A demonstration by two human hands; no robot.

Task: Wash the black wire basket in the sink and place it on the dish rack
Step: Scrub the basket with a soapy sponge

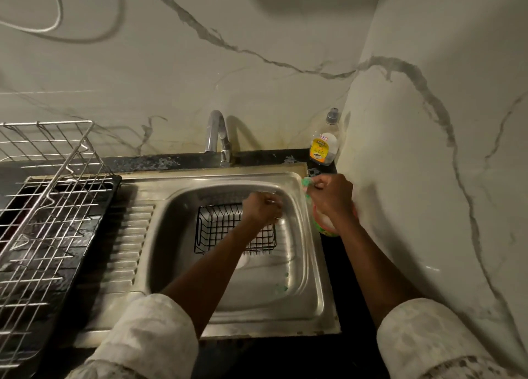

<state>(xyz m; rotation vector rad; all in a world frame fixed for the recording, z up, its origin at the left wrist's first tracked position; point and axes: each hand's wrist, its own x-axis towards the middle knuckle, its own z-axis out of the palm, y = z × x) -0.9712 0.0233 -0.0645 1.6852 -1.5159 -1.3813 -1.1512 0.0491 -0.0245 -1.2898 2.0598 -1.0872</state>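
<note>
The black wire basket (pixel 217 227) lies in the steel sink (pixel 303 264), near the far side of the basin. My left hand (pixel 261 210) reaches over the basket's far right corner, and its curled fingers grip the rim there. It hides that corner. My right hand (pixel 331 195) is at the sink's right edge and pinches a green scrubber (pixel 307 182) above a round soap tub (pixel 323 227). The steel dish rack (pixel 43 207) stands on a black tray at the left.
The chrome tap (pixel 217 135) stands behind the basin, with no water visible. A dish-soap bottle (pixel 325 144) is in the back right corner. The ribbed drainboard (pixel 128 235) lies between rack and basin. Marble walls close in behind and on the right.
</note>
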